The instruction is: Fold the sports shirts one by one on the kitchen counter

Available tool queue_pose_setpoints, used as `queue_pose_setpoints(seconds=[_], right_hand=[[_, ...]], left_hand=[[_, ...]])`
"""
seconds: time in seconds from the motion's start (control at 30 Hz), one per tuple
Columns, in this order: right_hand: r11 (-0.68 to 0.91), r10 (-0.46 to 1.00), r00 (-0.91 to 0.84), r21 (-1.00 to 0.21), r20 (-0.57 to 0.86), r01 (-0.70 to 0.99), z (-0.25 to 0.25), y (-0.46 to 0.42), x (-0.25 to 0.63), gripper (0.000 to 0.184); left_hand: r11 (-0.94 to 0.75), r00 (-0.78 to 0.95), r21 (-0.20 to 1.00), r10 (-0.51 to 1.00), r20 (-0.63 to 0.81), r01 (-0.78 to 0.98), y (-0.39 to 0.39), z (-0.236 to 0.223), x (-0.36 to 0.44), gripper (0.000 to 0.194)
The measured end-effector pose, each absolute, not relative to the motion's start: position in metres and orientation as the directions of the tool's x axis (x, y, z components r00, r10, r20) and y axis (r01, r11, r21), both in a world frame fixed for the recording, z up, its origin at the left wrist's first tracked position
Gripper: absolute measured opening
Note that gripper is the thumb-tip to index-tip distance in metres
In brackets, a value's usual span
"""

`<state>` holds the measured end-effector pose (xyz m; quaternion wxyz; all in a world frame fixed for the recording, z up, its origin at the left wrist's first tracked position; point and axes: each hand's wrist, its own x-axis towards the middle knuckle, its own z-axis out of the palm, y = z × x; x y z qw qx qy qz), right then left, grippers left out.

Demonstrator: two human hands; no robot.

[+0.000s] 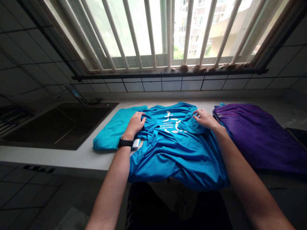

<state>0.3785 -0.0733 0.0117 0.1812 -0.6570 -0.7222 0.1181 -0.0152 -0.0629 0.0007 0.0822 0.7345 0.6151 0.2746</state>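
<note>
Blue shirt: it lies (182, 156) in front of you on the white surface (96, 159), rumpled across its lower half, its bottom edge reaching past the front edge.
Writing: the white print (169, 124) reads "DALIAN", "RNATIONAL" with its start hidden in a crease, and "MARATHON"; a large brush-style character stands above, and parts of others show beside and below, cut off by folds.
Your left hand: it rests (137, 123) on the shirt's left shoulder area, fingers bent; you cannot tell whether it pinches the fabric.
Your right hand: it touches (203, 118) the right side near the collar, fingers curled; a firm grasp cannot be confirmed.
Left neighbour: a folded teal cloth (111, 127), between shirt and sink (72, 124).
Right neighbour: purple clothing (256, 137).
Your wrist: a black watch (126, 142) on the left, no brand readable.
</note>
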Motion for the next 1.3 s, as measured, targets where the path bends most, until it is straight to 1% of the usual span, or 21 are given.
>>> queue_pose_setpoints(seconds=[0.03,0.1,0.17,0.2,0.27,0.37,0.47,0.53,0.63,0.67,0.77,0.8,0.83,0.87,0.93,1.0,1.07,1.13,1.2,1.27,1.3], right_hand=[[0.060,0.992,-0.015,-0.358,0.128,0.932,0.008,-0.072,0.379,0.043],[-0.014,0.995,0.041,-0.284,0.091,0.959,0.002,-0.070,0.380,0.054],[-0.024,0.998,0.037,-0.251,0.044,0.968,-0.002,-0.071,0.380,0.060],[-0.013,0.999,0.023,-0.252,0.037,0.968,-0.004,-0.072,0.379,0.062],[0.006,0.998,0.010,-0.286,0.054,0.958,-0.007,-0.071,0.375,0.065],[-0.048,0.994,0.085,-0.396,0.075,0.917,-0.010,-0.064,0.368,0.065],[-0.139,0.975,0.207,-0.512,0.078,0.847,-0.009,-0.047,0.361,0.058],[-0.111,0.977,0.193,-0.561,0.088,0.820,-0.006,-0.033,0.358,0.055],[-0.034,0.990,0.105,-0.571,0.091,0.820,-0.003,-0.018,0.358,0.052],[-0.044,0.986,0.126,-0.566,0.108,0.823,-0.003,-0.015,0.360,0.051],[-0.152,0.935,0.302,-0.559,0.186,0.815,-0.008,-0.012,0.367,0.054],[-0.188,0.916,0.347,-0.551,0.199,0.813,-0.011,-0.013,0.369,0.055],[-0.214,0.907,0.371,-0.538,0.201,0.815,-0.014,-0.015,0.371,0.057],[-0.229,0.904,0.378,-0.520,0.198,0.823,-0.016,-0.017,0.372,0.060],[-0.220,0.912,0.355,-0.487,0.204,0.846,-0.018,-0.021,0.373,0.066],[-0.145,0.929,0.283,-0.470,0.237,0.871,-0.017,-0.025,0.372,0.067],[-0.034,0.947,0.170,-0.445,0.271,0.895,-0.015,-0.028,0.370,0.063],[0.047,0.965,0.062,-0.397,0.256,0.917,-0.013,-0.030,0.368,0.055],[0.037,0.985,0.024,-0.349,0.169,0.936,-0.013,-0.033,0.367,0.050],[-0.029,0.995,0.058,-0.309,0.084,0.951,-0.014,-0.035,0.366,0.048],[-0.061,0.994,0.084,-0.295,0.065,0.954,-0.014,-0.036,0.366,0.048]], left_hand=[[-0.143,-0.010,0.439,0.945,0.326,0.887,-0.061,-0.002,-0.018,0.029],[0.006,-0.151,0.425,0.939,0.309,0.905,-0.060,-0.007,-0.023,0.036],[0.052,-0.177,0.453,0.955,0.238,0.890,-0.059,-0.010,-0.027,0.045],[0.042,-0.157,0.481,0.967,0.203,0.876,-0.059,-0.011,-0.028,0.047],[0.009,-0.107,0.540,0.983,0.152,0.842,-0.055,-0.012,-0.027,0.045],[-0.004,-0.075,0.573,0.991,0.114,0.820,-0.042,-0.008,-0.023,0.036],[0.006,-0.086,0.585,0.990,0.108,0.811,-0.025,0.002,-0.016,0.041],[0.007,-0.095,0.621,0.989,0.109,0.784,-0.014,0.009,-0.010,0.048],[-0.031,-0.060,0.680,0.992,0.109,0.733,-0.001,0.019,0.001,0.053],[-0.059,-0.051,0.697,0.989,0.136,0.715,0.002,0.021,0.005,0.052],[-0.159,-0.079,0.741,0.958,0.275,0.652,0.011,0.022,0.012,0.053],[-0.171,-0.092,0.752,0.951,0.294,0.636,0.013,0.021,0.014,0.055],[-0.156,-0.096,0.760,0.956,0.276,0.631,0.014,0.019,0.014,0.058],[-0.119,-0.088,0.761,0.970,0.226,0.638,0.015,0.016,0.015,0.062],[-0.065,-0.035,0.747,0.992,0.118,0.662,0.015,0.010,0.014,0.068],[-0.082,0.026,0.737,0.996,0.087,0.671,0.012,0.004,0.014,0.070],[-0.148,0.066,0.730,0.988,0.140,0.667,0.009,0.001,0.016,0.064],[-0.200,0.068,0.709,0.975,0.210,0.677,0.007,0.002,0.022,0.051],[-0.221,0.052,0.669,0.963,0.263,0.709,0.004,0.006,0.029,0.041],[-0.213,0.053,0.607,0.961,0.271,0.766,-0.004,0.013,0.031,0.041],[-0.212,0.067,0.562,0.961,0.268,0.799,-0.011,0.016,0.028,0.043]])
